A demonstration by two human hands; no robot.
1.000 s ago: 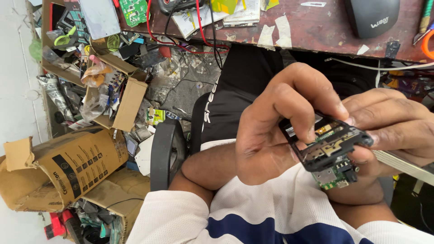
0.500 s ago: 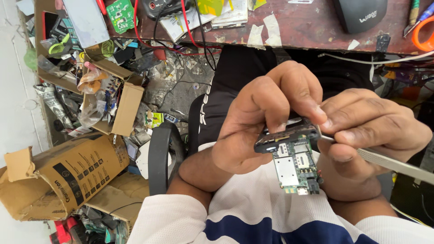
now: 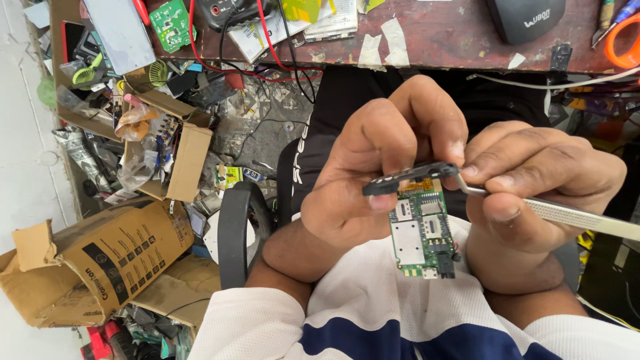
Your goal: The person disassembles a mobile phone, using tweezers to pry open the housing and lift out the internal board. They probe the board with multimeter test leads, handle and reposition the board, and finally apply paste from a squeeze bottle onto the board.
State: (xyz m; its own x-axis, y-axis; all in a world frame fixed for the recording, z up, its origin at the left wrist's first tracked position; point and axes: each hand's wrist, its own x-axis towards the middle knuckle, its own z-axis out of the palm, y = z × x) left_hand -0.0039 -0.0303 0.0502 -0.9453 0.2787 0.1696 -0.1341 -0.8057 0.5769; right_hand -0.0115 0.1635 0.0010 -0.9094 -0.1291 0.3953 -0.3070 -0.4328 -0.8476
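My left hand pinches a small black plastic part that sits along the top edge of a green circuit board. The board hangs downward below my fingers, its metal shields and connectors facing me. My right hand grips silver metal tweezers whose tip touches the right end of the black part. Both hands are held close together above my lap, over a white shirt with a blue stripe.
A dark wooden workbench edge runs along the top with red and black wires, a black mouse and orange scissors. On the floor at left lie open cardboard boxes full of parts and scattered litter.
The board has turned from lying flat under the black part to hanging down with its face toward me. The view has shifted slightly; both hands keep their grips.
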